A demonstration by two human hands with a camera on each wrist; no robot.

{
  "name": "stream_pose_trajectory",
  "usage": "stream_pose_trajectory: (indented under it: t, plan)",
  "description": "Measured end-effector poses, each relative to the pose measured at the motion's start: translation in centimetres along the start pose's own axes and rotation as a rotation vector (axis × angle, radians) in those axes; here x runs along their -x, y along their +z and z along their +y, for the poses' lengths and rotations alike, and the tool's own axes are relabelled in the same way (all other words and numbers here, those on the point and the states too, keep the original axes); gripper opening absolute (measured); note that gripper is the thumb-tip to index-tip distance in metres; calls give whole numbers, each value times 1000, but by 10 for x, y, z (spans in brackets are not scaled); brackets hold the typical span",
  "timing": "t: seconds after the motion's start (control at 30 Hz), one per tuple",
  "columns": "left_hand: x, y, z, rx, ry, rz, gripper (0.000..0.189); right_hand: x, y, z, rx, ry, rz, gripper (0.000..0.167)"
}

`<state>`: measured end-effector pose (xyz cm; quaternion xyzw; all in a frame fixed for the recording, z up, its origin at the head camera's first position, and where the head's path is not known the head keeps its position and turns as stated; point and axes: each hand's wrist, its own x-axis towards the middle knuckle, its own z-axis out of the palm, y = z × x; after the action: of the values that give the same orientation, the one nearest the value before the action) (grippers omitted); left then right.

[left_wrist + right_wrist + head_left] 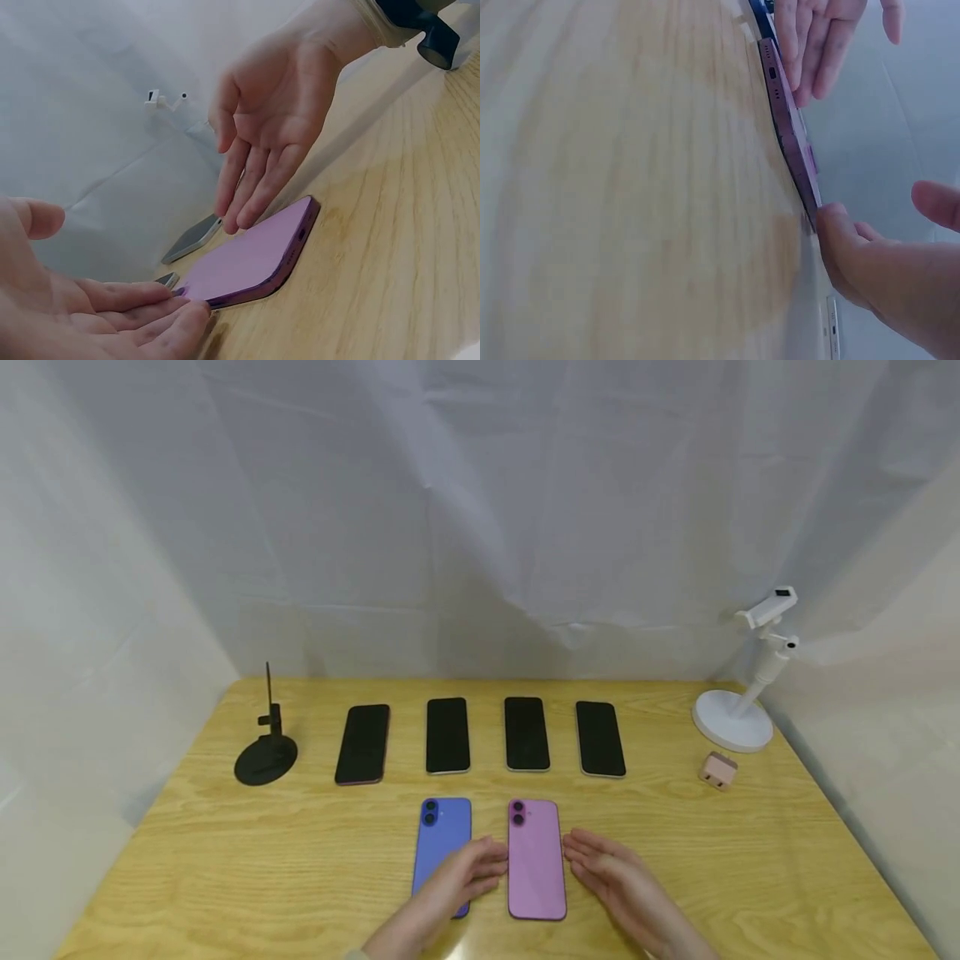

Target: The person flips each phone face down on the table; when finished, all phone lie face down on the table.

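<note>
A pink phone lies back up on the wooden table, its two camera lenses at the far left corner. My left hand is at its left edge with fingers straight, and my right hand faces it from the right edge, fingers extended. In the left wrist view the fingertips of both hands are right at the sides of the pink phone. The blue phone, also back up, lies to the left, partly hidden under my left hand and wrist.
Behind, several phones lie in a row with dark screens up, among them a black-faced phone. A black round-based stand is at left. On the right are a white stand and a pink charger plug. White sheeting surrounds the table.
</note>
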<state>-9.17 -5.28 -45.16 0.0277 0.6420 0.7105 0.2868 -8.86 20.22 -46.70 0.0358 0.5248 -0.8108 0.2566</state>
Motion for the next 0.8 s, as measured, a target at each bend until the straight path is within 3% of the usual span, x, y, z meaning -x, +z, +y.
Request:
stream_pose_trajectory:
  t: [0.13,0.3,0.4,0.57,0.8]
  plan:
    - [1,-8,7,1,26,15,59,-4,7,-4,2,-30,-17,61]
    - [5,-31,19,4,84,71,61,-17,22,-10,66,-63,-66,62]
    - [10,-50,27,1,128,147,59,-32,34,-14,82,-87,-106,60]
    - [19,-87,43,-38,169,270,58,-64,58,-19,7,-117,-164,55]
    - [28,-144,52,-1,130,465,59,-116,104,-14,-77,-75,-245,52]
